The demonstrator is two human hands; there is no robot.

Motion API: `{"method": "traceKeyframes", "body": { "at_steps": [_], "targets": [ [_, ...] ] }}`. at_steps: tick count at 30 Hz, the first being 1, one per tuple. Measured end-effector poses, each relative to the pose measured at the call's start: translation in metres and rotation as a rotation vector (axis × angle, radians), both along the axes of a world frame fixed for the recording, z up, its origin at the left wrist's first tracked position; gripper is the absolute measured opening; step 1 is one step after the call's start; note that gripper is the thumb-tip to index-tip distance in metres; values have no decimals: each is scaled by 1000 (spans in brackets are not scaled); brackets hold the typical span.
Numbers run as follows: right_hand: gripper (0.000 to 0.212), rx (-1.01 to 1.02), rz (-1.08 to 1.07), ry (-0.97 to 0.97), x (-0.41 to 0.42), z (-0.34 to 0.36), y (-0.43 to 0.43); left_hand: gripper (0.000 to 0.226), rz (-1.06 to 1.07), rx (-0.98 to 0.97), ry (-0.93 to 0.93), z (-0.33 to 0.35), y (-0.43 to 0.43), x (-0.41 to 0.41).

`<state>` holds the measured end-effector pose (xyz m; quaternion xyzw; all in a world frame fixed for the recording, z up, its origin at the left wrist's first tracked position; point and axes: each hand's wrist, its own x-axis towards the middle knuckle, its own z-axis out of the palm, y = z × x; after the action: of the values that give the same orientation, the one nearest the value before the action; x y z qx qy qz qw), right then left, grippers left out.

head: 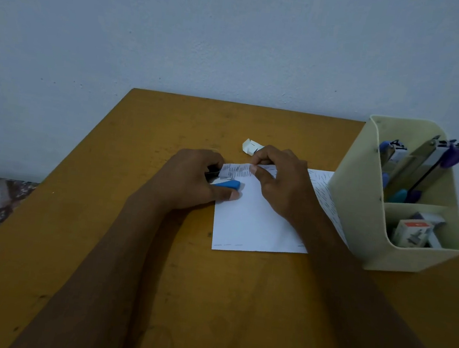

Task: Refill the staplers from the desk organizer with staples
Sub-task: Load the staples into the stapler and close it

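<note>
Gripping the stapler point(227, 184) in the left hand point(193, 181) and pinching the paper point(254, 222) with the right hand point(282, 180) near its mouth, risking a nipped fingertip or crooked staple.

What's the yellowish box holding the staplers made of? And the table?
The desk organizer looks like smooth cream plastic: thin moulded walls with rounded corners. The table seems to be wood or wood board, matte orange-brown, with dark specks and scuffs.

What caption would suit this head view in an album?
Left hand grips a blue stapler on stapled paper pinched by the right hand, beside a cream desk organizer.
</note>
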<state>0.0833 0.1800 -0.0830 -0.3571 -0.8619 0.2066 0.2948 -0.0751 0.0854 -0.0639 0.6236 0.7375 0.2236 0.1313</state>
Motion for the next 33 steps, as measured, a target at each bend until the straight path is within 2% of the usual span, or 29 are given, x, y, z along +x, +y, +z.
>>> {"method": "traceKeyframes", "body": {
  "at_steps": [3,9,20,29,33],
  "targets": [
    [6,8,-9,-5,0,0,0,34,1,35,-1,1,0,0],
    [5,28,-12,28,-1,-2,-1,32,10,79,-2,1,-1,-1],
    [8,29,1,37,-1,-2,0,37,17,80,-12,0,-1,-1],
    [10,25,3,39,0,-3,2,27,8,67,-35,-1,0,-1],
    [10,27,19,47,0,-4,2,38,-12,104,-27,-3,0,-3]
  ]
}}
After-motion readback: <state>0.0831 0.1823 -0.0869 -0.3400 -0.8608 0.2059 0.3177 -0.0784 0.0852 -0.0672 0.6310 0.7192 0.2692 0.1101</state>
